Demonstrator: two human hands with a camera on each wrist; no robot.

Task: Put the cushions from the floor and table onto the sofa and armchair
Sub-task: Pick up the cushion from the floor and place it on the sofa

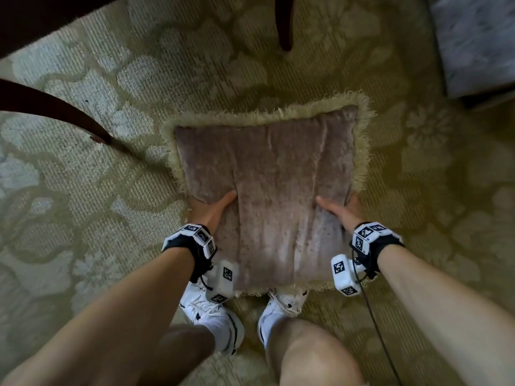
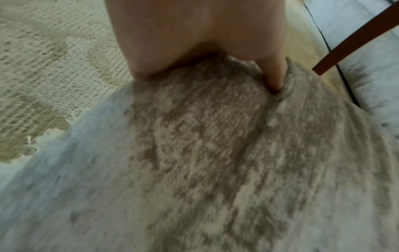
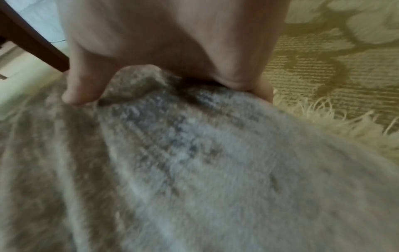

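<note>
While your left hand and right hand pinched opposite edges of the square mauve velvet cushion with cream fringe over the patterned carpet, soft fabric could have slipped free.

cushion over rug, hands at its near corners, shoes beneath near edge

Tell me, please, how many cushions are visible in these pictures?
1. The fringed cushion is held over the rug, the left hand on one side and the right hand on the other. More cushions may lie outside the views.
</note>
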